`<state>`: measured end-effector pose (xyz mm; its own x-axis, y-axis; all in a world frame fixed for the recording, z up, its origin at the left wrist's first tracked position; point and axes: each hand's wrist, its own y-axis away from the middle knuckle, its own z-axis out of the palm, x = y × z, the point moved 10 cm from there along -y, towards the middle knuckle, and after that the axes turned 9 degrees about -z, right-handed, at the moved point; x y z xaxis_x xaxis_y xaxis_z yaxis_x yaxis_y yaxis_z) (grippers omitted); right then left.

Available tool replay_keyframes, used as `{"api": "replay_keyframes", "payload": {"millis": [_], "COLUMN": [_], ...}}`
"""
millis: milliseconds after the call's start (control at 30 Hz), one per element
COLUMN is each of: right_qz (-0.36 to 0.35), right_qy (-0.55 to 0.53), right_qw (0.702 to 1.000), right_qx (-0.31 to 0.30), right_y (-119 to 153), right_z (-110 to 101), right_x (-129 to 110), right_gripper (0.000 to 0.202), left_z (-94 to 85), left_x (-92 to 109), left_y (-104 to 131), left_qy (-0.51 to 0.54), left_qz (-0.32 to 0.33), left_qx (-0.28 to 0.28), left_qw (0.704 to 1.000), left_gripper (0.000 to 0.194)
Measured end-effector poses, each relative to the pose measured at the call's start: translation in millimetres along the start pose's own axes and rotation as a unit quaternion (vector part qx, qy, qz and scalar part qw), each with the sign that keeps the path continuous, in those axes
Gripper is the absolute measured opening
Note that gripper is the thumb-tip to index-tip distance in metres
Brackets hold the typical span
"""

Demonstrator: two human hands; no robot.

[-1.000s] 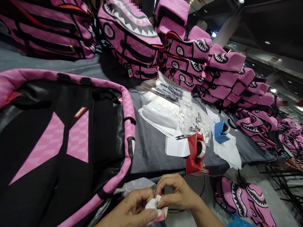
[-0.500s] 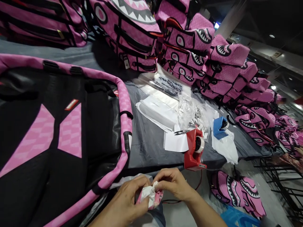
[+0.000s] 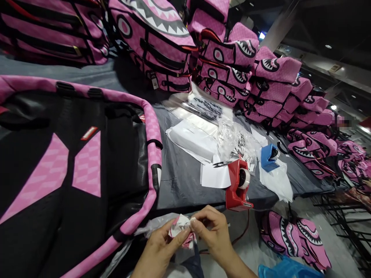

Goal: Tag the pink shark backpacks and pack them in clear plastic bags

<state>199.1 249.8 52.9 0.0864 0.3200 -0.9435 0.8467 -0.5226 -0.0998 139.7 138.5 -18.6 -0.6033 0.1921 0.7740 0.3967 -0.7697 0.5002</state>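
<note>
Between both hands, low in the middle of the view, is a small crumpled pink and white bundle; its exact kind I cannot make out. My left hand is closed round its left side, thumb across the front. With thumb and fingers pinched, my right hand grips its upper right edge. To the left lies a large black and pink backpack, back panel up, with a small red label. A crumpled clear plastic bag sits just behind my left hand.
A red tape dispenser stands at the table's front edge, a blue tape dispenser further right. White sheets and plastic packets lie mid-table. Stacked pink shark-face bags line the back. Pink bags and a blue crate are lower right.
The bundle has been turned and squeezed in my hands, showing more white at its top. My left hand has shifted slightly, and the view has tilted a little.
</note>
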Motion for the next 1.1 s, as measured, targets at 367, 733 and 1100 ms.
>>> {"api": "replay_keyframes", "payload": {"millis": [367,733,1100], "right_qz": [0.164,-0.193,-0.017], "right_qy": [-0.205,0.218,0.057], "right_qw": [0.961,0.953,0.985], "right_qx": [-0.086,0.090,0.159], "right_y": [-4,22,13], "right_z": [25,-3,3], "right_x": [36,-40,2], "right_gripper": [0.054,0.008,0.006], "left_z": [-3.9,-13.4,-31.9], "left_x": [5,12,20], "left_y": [-1,1,9], "left_qy": [0.013,0.004,-0.080], "left_qz": [-0.005,0.040,0.099], "left_qx": [-0.015,0.100,0.159], "left_qw": [1.000,0.994,0.979], "left_gripper": [0.045,0.045,0.033]}}
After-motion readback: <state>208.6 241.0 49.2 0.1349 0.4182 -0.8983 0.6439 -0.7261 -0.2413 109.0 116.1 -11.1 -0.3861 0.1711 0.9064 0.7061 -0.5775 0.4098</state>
